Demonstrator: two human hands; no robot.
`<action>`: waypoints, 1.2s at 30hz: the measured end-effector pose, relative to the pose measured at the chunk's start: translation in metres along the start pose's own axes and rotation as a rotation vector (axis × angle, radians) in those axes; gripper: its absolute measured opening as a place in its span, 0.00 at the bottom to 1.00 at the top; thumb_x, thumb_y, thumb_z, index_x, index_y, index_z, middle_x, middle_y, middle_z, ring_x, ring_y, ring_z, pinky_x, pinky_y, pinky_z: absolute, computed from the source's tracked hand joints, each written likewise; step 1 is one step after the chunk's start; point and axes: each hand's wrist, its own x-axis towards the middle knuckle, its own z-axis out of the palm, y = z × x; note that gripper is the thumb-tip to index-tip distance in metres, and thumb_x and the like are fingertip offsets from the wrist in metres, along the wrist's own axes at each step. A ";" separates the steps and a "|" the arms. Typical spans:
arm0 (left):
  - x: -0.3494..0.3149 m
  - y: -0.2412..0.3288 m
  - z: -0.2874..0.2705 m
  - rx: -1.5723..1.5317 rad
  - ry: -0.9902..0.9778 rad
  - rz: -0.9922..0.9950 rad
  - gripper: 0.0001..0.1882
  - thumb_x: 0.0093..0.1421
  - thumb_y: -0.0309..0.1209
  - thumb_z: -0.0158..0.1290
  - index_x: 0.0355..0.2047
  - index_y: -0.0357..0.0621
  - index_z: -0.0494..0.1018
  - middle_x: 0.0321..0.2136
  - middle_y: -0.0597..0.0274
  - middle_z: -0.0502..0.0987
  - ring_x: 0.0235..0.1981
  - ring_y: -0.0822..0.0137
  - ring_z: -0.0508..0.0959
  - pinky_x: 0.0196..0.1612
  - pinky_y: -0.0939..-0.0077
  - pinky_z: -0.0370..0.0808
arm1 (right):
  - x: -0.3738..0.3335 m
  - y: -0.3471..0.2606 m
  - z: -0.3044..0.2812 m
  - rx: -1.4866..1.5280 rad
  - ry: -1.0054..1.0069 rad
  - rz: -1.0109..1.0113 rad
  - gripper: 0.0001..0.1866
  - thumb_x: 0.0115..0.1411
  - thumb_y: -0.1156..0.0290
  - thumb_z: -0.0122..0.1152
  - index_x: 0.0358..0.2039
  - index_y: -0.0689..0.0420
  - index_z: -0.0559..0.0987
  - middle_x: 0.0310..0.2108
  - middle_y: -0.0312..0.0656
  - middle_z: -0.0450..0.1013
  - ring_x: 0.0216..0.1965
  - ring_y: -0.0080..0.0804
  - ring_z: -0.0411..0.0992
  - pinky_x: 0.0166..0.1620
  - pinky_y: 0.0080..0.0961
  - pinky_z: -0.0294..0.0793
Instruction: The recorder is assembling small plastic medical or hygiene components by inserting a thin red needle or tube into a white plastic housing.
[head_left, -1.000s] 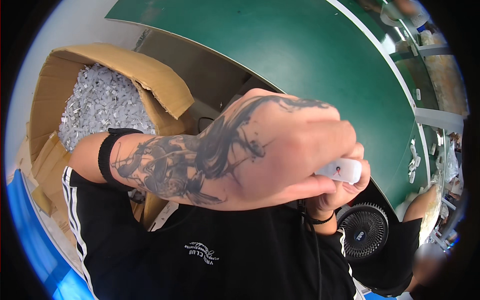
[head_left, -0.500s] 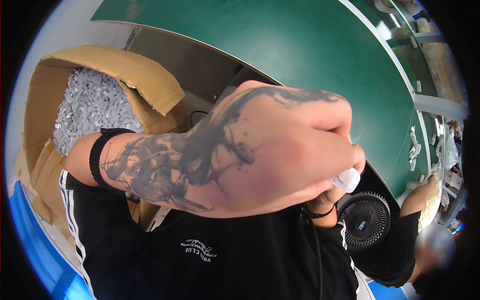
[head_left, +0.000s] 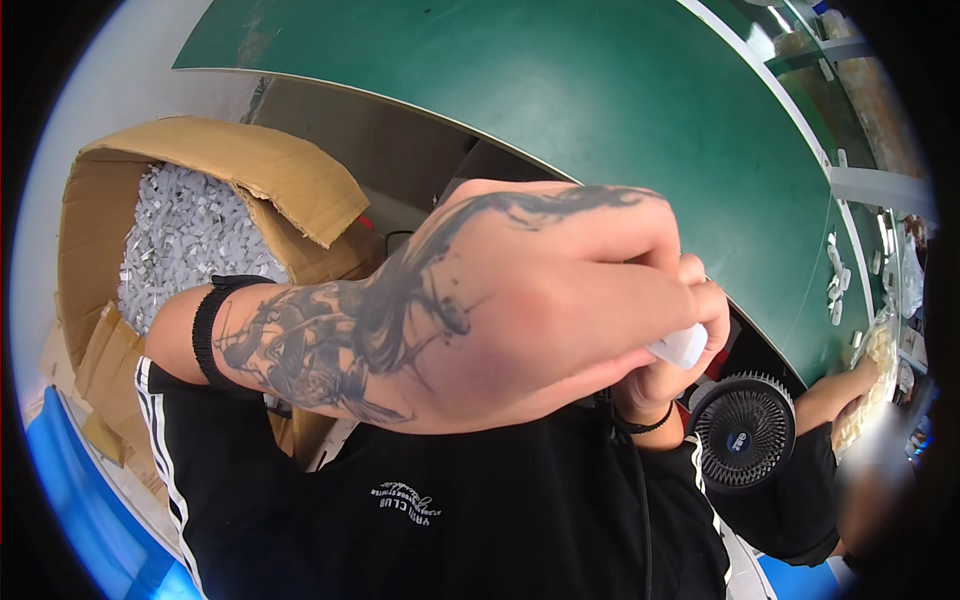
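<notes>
My left hand (head_left: 530, 300), tattooed and with a black wristband, is closed in front of my chest, and its back hides most of its own fingers. A small white plastic piece (head_left: 681, 346) shows at its lower right side, pinched between the hands. Partly behind it, my right hand (head_left: 705, 310) has its fingers curled around the white piece, with a thin black band at the wrist. How the fingertips meet on the piece is hidden.
At left, an open cardboard box (head_left: 215, 140) holds a heap of small white pieces (head_left: 190, 235). A green table (head_left: 600, 100) lies ahead, with several white pieces (head_left: 837, 280) near its right edge. A black fan (head_left: 742, 430) stands at right, beside another person's arm (head_left: 840, 395).
Both hands stay together on the white piece and have shifted slightly left in view. The box, table and fan appear a little lower. The other person's hand at right has moved.
</notes>
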 end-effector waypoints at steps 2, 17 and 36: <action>0.001 0.000 -0.001 -0.030 0.006 0.010 0.13 0.44 0.22 0.64 0.33 0.40 0.78 0.30 0.63 0.74 0.24 0.69 0.75 0.26 0.79 0.71 | -0.001 0.000 0.001 -0.007 0.000 0.005 0.08 0.53 0.76 0.65 0.30 0.60 0.73 0.27 0.40 0.70 0.25 0.25 0.67 0.29 0.20 0.65; 0.001 0.003 -0.017 0.016 -0.191 -0.032 0.12 0.47 0.21 0.64 0.34 0.37 0.78 0.35 0.58 0.77 0.31 0.64 0.78 0.32 0.75 0.75 | -0.004 0.005 0.000 0.132 -0.040 -0.007 0.06 0.57 0.77 0.58 0.32 0.60 0.69 0.29 0.42 0.69 0.26 0.25 0.65 0.31 0.21 0.64; 0.000 0.015 -0.047 0.074 -0.182 -0.163 0.21 0.41 0.22 0.67 0.38 0.36 0.77 0.35 0.56 0.77 0.30 0.65 0.77 0.32 0.76 0.74 | 0.014 -0.015 0.013 0.148 -0.001 0.175 0.11 0.60 0.69 0.55 0.32 0.58 0.62 0.30 0.44 0.64 0.20 0.25 0.64 0.22 0.20 0.67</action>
